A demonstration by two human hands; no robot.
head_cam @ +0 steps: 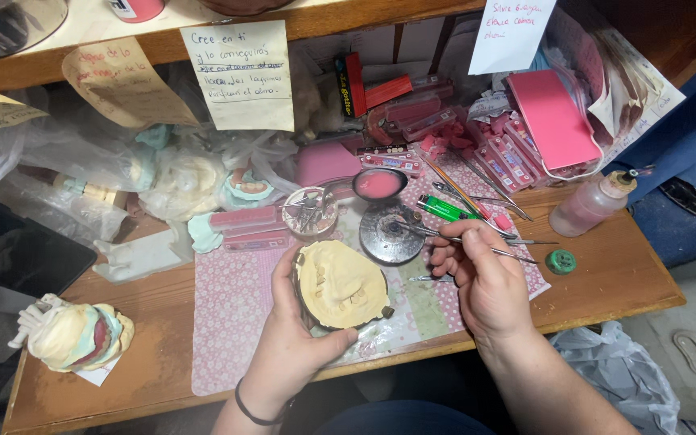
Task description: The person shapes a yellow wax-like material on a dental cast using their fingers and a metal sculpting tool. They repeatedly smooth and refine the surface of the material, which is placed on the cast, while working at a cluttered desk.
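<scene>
My left hand grips a round metal flask holding a pale yellow plaster mould over the near edge of the wooden bench. My right hand pinches a thin metal hand instrument whose tip reaches toward a round grey metal disc. A small dish of pink wax stands just behind the disc. A green lighter lies beside it on a pink patterned cloth.
Pink wax sheets and boxes are piled at the back right, a plastic bottle and a green cap at the right. A glass jar of tools, plaster casts at the left, paper notes hang from a shelf.
</scene>
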